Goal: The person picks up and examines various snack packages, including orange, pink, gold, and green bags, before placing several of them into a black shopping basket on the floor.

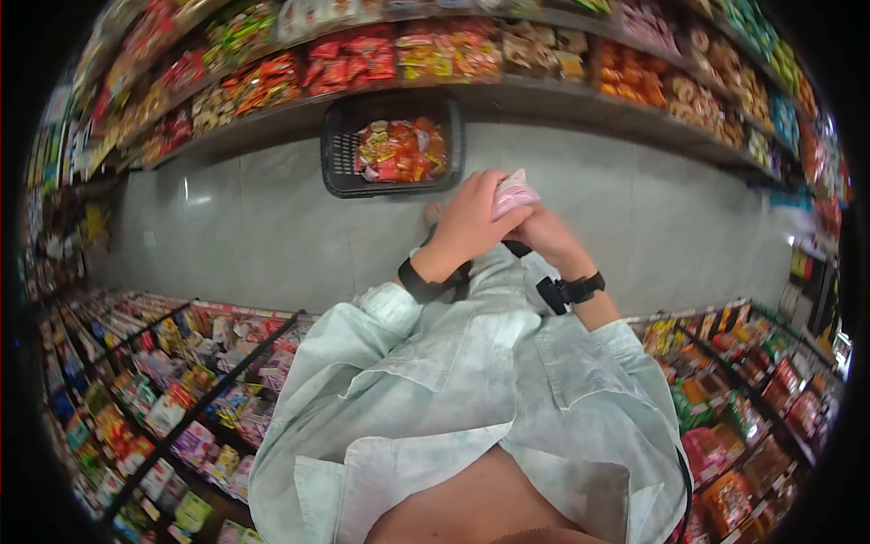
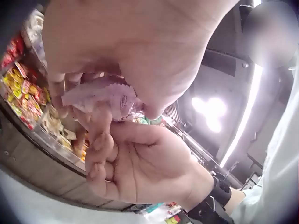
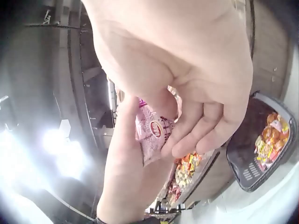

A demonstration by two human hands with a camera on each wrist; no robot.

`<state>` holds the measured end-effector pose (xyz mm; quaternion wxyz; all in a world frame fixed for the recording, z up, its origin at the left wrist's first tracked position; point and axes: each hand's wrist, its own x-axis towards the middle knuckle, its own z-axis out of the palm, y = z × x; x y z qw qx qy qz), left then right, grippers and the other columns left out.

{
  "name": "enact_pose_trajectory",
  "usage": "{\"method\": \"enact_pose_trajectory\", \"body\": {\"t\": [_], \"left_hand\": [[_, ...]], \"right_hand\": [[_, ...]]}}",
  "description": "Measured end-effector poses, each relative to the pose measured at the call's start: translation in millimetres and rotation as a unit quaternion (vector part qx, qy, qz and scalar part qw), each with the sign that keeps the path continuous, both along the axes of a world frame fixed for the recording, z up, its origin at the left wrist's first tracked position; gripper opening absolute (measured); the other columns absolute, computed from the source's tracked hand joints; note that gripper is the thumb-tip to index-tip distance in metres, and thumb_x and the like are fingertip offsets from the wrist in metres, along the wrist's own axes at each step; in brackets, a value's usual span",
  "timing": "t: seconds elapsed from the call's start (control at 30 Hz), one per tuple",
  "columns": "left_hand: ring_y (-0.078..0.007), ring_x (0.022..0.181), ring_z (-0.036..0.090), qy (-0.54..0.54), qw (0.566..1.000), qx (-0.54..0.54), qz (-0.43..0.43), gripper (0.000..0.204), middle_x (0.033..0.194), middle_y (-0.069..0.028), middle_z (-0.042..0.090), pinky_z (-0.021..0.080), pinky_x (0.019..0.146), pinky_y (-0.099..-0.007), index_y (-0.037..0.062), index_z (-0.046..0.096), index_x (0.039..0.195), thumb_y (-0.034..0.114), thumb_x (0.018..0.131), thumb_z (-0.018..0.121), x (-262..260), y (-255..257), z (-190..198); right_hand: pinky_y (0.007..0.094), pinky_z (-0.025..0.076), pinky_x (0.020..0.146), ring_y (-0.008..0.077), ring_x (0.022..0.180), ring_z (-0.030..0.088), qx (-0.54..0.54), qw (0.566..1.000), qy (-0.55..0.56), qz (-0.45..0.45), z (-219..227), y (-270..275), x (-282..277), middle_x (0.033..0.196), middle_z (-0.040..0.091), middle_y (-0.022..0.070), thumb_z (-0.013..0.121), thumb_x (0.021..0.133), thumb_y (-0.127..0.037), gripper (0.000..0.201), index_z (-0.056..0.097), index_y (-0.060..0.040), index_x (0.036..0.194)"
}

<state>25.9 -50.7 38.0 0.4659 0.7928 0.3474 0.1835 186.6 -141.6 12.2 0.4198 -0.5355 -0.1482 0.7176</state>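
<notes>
A small pink snack packet (image 1: 514, 193) with a crimped, jagged edge is held between both hands in front of the body. My left hand (image 1: 471, 222) grips it from the left, thumb on one side and fingers round the other. From the right, my right hand (image 1: 548, 238) pinches the same packet with thumb and fingers. In the right wrist view the packet (image 3: 152, 130) shows a red oval logo; its edges are partly covered by fingers. The left wrist view shows the right palm (image 2: 149, 163) facing up below the packet.
A dark plastic basket (image 1: 333, 177) on the grey tiled floor (image 1: 272, 218) holds several wrapped snacks (image 1: 403, 150). Beyond it runs a shelf (image 1: 535, 95) of loose packaged sweets in compartments. More racks of packets (image 1: 195, 399) stand behind the person on both sides.
</notes>
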Motion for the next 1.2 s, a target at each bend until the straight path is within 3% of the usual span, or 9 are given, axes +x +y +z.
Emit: {"method": "enact_pose_trajectory", "body": {"t": [0.17, 0.23, 0.3, 0.33, 0.5, 0.73, 0.9, 1.07, 1.2], "left_hand": [[-0.0333, 0.124, 0.065, -0.054, 0.983, 0.08, 0.159, 0.083, 0.139, -0.0228, 0.063, 0.052, 0.103, -0.0422, -0.003, 0.028, 0.165, 0.034, 0.103, 0.07, -88.3, 37.4, -24.9], [-0.0265, 0.112, 0.07, -0.069, 0.978, -0.102, 0.169, 0.086, 0.134, -0.0212, 0.067, 0.056, 0.097, -0.0386, -0.0012, 0.023, 0.168, 0.03, 0.104, 0.07, -115.0, 45.2, -14.7], [-0.0301, 0.106, 0.072, -0.111, 0.959, -0.177, 0.192, 0.086, 0.132, -0.0245, 0.068, 0.056, 0.095, -0.0398, -0.0023, 0.026, 0.166, 0.033, 0.102, 0.071, -126.8, 53.4, -0.7], [-0.0246, 0.099, 0.072, -0.126, 0.959, -0.15, 0.202, 0.082, 0.125, -0.0209, 0.071, 0.057, 0.089, -0.0365, -0.0018, 0.031, 0.164, 0.03, 0.101, 0.073, -129.0, 53.3, -2.9], [-0.0287, 0.099, 0.074, -0.07, 0.981, -0.111, 0.143, 0.059, 0.115, -0.0155, 0.075, 0.057, 0.087, -0.0411, 0.004, 0.055, 0.148, 0.029, 0.099, 0.073, -123.1, 38.5, -28.0], [-0.0384, 0.096, 0.071, 0.016, 0.988, -0.135, -0.069, 0.035, 0.097, -0.0136, 0.075, 0.056, 0.082, -0.0482, 0.0052, 0.062, 0.124, 0.026, 0.097, 0.071, -82.0, 10.2, -18.0], [-0.0344, 0.097, 0.075, 0.053, 0.989, -0.063, -0.126, 0.033, 0.101, -0.0136, 0.077, 0.056, 0.081, -0.0452, 0.0047, 0.062, 0.125, 0.021, 0.098, 0.069, -36.1, 11.1, -22.8], [-0.0377, 0.099, 0.074, 0.064, 0.981, -0.041, -0.18, 0.033, 0.108, -0.0171, 0.075, 0.057, 0.083, -0.0477, 0.005, 0.062, 0.125, 0.021, 0.097, 0.068, 48.6, 9.2, -27.5], [-0.0422, 0.101, 0.069, 0.049, 0.967, -0.016, -0.251, 0.027, 0.103, -0.0175, 0.073, 0.054, 0.084, -0.0526, 0.0057, 0.061, 0.118, 0.02, 0.096, 0.064, 140.1, -12.0, -29.0]], "right_hand": [[0.0365, 0.054, 0.104, 0.0198, 0.114, 0.069, 0.024, 0.999, 0.014, 0.023, 19.2, 62.0, -54.9, 0.13, 0.072, 0.0131, 0.056, 0.11, -0.022, 0.04, 0.048, -0.0059, 0.146], [0.0357, 0.053, 0.103, 0.019, 0.116, 0.068, 0.041, 0.999, -0.012, -0.028, 23.6, 69.9, -70.2, 0.131, 0.072, 0.0127, 0.057, 0.109, -0.02, 0.04, 0.048, -0.0065, 0.145], [0.0339, 0.053, 0.103, 0.0168, 0.117, 0.066, 0.027, 0.999, -0.025, -0.028, 20.3, 75.2, -72.3, 0.134, 0.071, 0.0121, 0.058, 0.108, -0.018, 0.038, 0.049, -0.007, 0.143], [0.0335, 0.053, 0.102, 0.0162, 0.116, 0.066, 0.016, 0.999, -0.032, -0.031, 16.8, 75.4, -73.4, 0.133, 0.071, 0.0114, 0.058, 0.108, -0.018, 0.036, 0.05, -0.0072, 0.142], [0.0319, 0.053, 0.099, 0.014, 0.109, 0.066, -0.007, 0.998, -0.039, -0.039, 12.8, 67.5, -67.7, 0.124, 0.071, 0.0066, 0.059, 0.108, -0.017, 0.025, 0.059, -0.0081, 0.131], [0.028, 0.053, 0.094, 0.0096, 0.1, 0.064, 0.003, 0.995, -0.031, -0.091, 8.3, 39.3, -45.6, 0.114, 0.072, 0.0023, 0.061, 0.108, -0.017, 0.015, 0.066, -0.0098, 0.121], [0.0273, 0.052, 0.094, 0.0077, 0.099, 0.064, 0.0, 0.991, -0.014, -0.133, 4.6, 15.6, -9.2, 0.113, 0.072, 0.0008, 0.062, 0.108, -0.017, 0.017, 0.067, -0.01, 0.122], [0.0303, 0.054, 0.101, 0.0151, 0.114, 0.069, 0.028, 0.987, -0.043, -0.155, 19.3, -11.3, 60.7, 0.122, 0.07, 0.006, 0.058, 0.109, -0.015, 0.023, 0.063, -0.0061, 0.129], [0.0324, 0.058, 0.097, 0.0165, 0.107, 0.072, 0.059, 0.975, -0.05, -0.21, 8.4, -56.0, 131.8, 0.12, 0.07, 0.0064, 0.059, 0.109, -0.018, 0.023, 0.063, -0.0062, 0.128]]}}
